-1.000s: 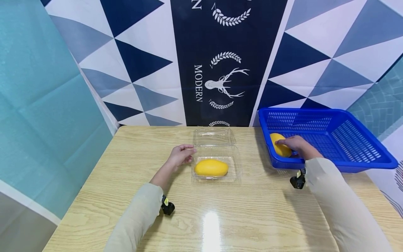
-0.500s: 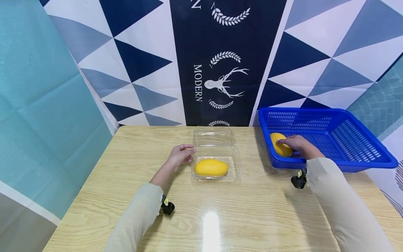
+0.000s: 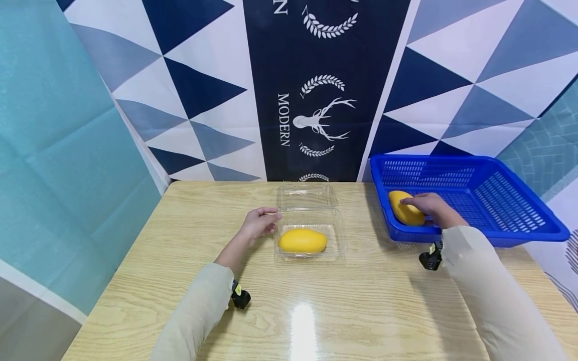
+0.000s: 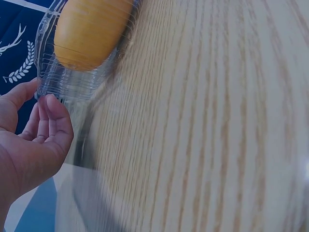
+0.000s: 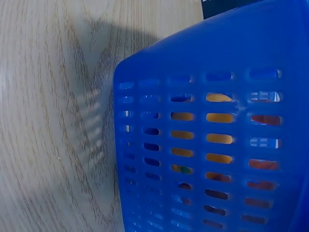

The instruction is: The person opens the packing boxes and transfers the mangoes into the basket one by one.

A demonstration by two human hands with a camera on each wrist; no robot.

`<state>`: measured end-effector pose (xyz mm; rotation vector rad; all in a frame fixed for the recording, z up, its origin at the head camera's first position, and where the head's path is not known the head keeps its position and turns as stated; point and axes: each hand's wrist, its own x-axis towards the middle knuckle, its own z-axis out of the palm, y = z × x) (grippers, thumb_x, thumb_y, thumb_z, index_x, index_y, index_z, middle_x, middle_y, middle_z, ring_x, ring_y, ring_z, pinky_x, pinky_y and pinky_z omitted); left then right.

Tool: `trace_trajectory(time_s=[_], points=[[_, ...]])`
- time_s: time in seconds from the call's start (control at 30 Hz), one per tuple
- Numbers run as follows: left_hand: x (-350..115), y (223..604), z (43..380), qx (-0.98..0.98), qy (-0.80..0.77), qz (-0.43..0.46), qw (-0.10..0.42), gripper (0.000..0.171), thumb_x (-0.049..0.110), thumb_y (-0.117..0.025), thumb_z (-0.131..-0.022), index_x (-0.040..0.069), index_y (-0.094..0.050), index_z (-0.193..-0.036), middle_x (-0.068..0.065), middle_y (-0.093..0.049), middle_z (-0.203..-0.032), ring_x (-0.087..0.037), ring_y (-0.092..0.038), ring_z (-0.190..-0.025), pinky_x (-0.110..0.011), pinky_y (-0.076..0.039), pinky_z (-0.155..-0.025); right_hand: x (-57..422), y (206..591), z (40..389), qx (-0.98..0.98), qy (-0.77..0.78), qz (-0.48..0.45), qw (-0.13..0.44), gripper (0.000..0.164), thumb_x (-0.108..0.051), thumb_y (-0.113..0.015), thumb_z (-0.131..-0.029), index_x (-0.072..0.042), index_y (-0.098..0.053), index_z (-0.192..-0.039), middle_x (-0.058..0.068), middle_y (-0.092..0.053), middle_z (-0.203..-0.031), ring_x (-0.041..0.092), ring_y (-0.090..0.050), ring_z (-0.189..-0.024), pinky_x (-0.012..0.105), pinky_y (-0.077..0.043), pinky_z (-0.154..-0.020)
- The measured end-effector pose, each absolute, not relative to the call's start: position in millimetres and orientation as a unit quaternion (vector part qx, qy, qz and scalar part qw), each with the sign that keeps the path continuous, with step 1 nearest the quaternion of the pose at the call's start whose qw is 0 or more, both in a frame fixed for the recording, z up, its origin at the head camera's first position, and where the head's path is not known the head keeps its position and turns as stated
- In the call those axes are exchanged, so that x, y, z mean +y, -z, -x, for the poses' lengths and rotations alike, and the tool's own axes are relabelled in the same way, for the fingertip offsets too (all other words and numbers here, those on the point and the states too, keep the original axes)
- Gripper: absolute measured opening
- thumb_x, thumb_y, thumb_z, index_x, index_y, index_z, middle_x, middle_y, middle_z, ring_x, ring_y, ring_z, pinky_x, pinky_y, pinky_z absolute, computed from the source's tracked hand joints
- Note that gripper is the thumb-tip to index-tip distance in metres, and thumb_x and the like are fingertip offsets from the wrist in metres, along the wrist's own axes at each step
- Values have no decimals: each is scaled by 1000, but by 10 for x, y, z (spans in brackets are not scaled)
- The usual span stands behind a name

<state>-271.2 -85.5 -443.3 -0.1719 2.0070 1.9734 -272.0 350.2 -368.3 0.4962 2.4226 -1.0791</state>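
Observation:
My left hand [image 3: 261,222] pinches the left edge of a clear plastic clamshell box [image 3: 336,240], whose lid stands open toward the back. One yellow mango [image 3: 302,240] lies crosswise in the box. In the left wrist view, the thumb and fingertips of my left hand [image 4: 41,128] meet at the box's corner, below the mango [image 4: 89,36]. Inside the blue basket [image 3: 519,235], my right hand [image 3: 431,205] grips a second yellow mango [image 3: 404,209] near the left wall. In the right wrist view, the slotted basket wall [image 5: 198,53] hides most of that hand and the mango.
The basket stands at the table's back right, its right end reaching past the table edge. A wooden table [image 3: 361,301] spreads in front of both arms. Behind it hangs a patterned cloth [image 3: 207,90], with a teal panel [image 3: 58,150] on the left.
The mango under my right hand has shifted slightly right and tilted, with the hand and wrist drifting right too. My left hand and the box have stayed put.

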Motion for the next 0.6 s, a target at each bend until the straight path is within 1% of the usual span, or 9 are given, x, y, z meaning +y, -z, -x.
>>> trace_trajectory(time_s=[0.07, 0.23, 0.33, 0.47, 0.6], points=[[-858, 4412, 2707, 702, -690, 58, 166, 42, 15, -68, -86, 4, -56, -125, 1, -62, -88, -10, -55, -62, -22, -51, -64, 3510, 3682, 2709, 877, 390, -179, 217, 93, -50, -49, -89, 9, -6, -146, 35, -12, -148, 46, -24, -135, 52, -38, -105], [-854, 4271, 2631, 703, -688, 51, 173, 43, 12, -66, -87, 0, -54, -126, 1, -62, -87, -11, -55, -63, -26, -51, -68, 3530, 3681, 2685, 882, 386, -174, 208, 88, -49, -47, -90, 11, -13, -144, 35, -18, -146, 45, -31, -129, 53, -39, -104], [-847, 4197, 2577, 700, -692, 47, 170, 41, 11, -65, -87, 0, -54, -125, -3, -63, -90, -11, -56, -63, -26, -52, -68, 3545, 3675, 2681, 883, 385, -179, 201, 86, -49, -47, -90, 11, -16, -144, 35, -20, -145, 44, -33, -128, 53, -41, -103], [-846, 4293, 2623, 696, -698, 52, 162, 41, 12, -66, -87, 1, -55, -124, -6, -64, -94, -10, -55, -62, -23, -51, -65, 3569, 3661, 2685, 881, 388, -188, 196, 84, -49, -47, -91, 9, -18, -144, 35, -19, -146, 45, -30, -131, 54, -40, -103], [-840, 4448, 2711, 698, -697, 60, 151, 39, 14, -68, -86, 4, -57, -122, -1, -63, -88, -9, -54, -59, -20, -50, -59, 3606, 3650, 2705, 876, 395, -199, 192, 87, -51, -48, -90, 8, -17, -145, 33, -14, -149, 48, -22, -135, 56, -38, -103]])
